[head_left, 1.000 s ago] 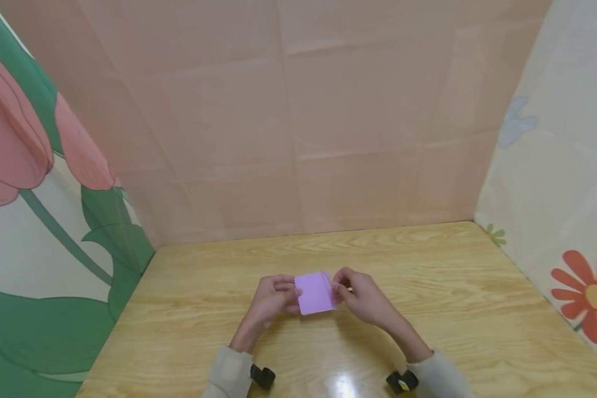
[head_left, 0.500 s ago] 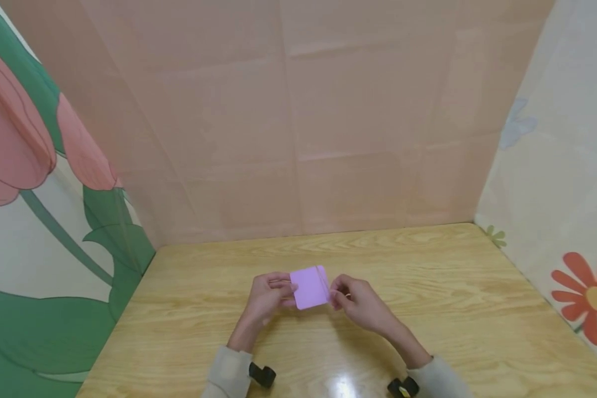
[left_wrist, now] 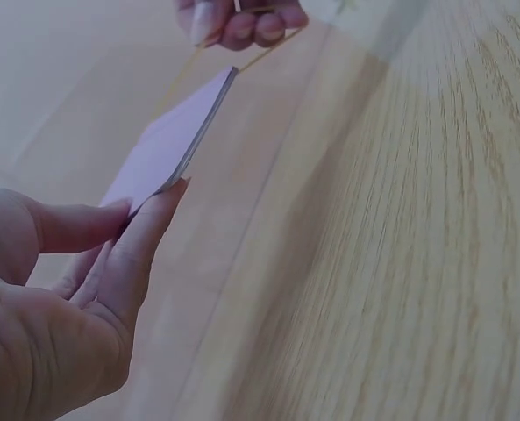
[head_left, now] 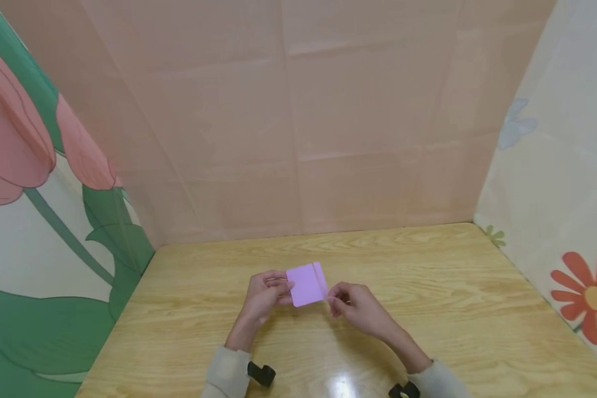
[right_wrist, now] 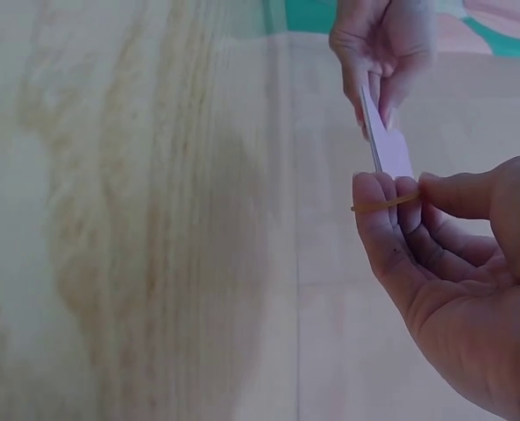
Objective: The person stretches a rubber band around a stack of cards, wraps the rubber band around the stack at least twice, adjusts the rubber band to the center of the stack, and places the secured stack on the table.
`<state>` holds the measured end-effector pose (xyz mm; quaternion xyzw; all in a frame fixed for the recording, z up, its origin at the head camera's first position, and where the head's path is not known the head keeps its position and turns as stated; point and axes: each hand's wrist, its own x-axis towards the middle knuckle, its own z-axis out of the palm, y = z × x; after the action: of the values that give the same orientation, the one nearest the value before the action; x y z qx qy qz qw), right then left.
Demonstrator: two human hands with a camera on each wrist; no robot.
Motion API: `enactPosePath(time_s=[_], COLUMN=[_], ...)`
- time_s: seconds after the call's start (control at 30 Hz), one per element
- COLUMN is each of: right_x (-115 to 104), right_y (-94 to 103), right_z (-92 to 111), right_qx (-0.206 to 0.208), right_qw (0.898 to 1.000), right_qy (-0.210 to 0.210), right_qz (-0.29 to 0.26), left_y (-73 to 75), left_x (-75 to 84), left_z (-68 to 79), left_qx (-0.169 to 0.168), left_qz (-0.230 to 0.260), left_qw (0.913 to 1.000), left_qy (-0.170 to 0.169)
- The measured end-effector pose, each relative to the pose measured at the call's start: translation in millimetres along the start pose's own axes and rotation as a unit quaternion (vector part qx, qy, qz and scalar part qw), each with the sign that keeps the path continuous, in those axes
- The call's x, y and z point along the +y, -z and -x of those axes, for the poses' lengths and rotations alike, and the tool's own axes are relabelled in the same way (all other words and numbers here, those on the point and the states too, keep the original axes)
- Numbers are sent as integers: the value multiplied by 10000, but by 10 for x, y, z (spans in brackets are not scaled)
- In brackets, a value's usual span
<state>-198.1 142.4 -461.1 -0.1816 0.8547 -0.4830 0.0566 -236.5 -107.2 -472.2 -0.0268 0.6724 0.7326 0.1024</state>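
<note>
My left hand [head_left: 266, 298] pinches a thin purple square pad [head_left: 304, 285] with rounded corners by its left side, thumb on top and fingers beneath. It is held above the table, and its edge looks dark in the left wrist view. Whether it is a notebook I cannot tell. A thin tan rubber band [left_wrist: 273, 50] runs across the pad near its right side and stretches out past its edge. My right hand [head_left: 360, 309] holds the stretched end; in the right wrist view the band [right_wrist: 387, 204] lies across the fingertips, with the thumb at one end of it.
A wood-grain table [head_left: 204, 287] lies beneath both hands. Behind it hangs a pinkish-beige cloth backdrop [head_left: 288, 121]. Side panels bear a painted tulip [head_left: 10, 121] on the left and a red flower [head_left: 596, 297] on the right. Both wrists carry black straps [head_left: 262, 375].
The left hand and the pad have shifted slightly left and away from me, and the pad has turned a little. The right hand has moved slightly lower, and a gap now shows between it and the pad.
</note>
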Motion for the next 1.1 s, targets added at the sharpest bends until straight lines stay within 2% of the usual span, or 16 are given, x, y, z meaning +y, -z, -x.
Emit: enactPosePath(time_s=[0.3, 0.6, 0.77, 0.93, 1.1], right_x=[40, 74, 96, 112, 98], right_y=[-23, -58, -61, -43, -52], right_z=[31, 20, 29, 53, 65], right_qx=[-135, -286, -627, -878, -673], right_qw=[9995, 9958, 9886, 9766, 9789], right_qy=[-35, -80, -218, -257, -219], right_qz=[-273, -871, -1354, -1945, -1918], left_y=[0, 8, 4, -8, -24], left_x=[21, 55, 91, 115, 120], left_z=[-30, -45, -42, -48, -60], left_qx=[85, 165, 246, 209, 161], left_qz=[-5, 73, 105, 92, 20], left_qw=[9998, 9998, 9996, 9997, 9998], left_qy=[-174, -113, -77, -90, -141])
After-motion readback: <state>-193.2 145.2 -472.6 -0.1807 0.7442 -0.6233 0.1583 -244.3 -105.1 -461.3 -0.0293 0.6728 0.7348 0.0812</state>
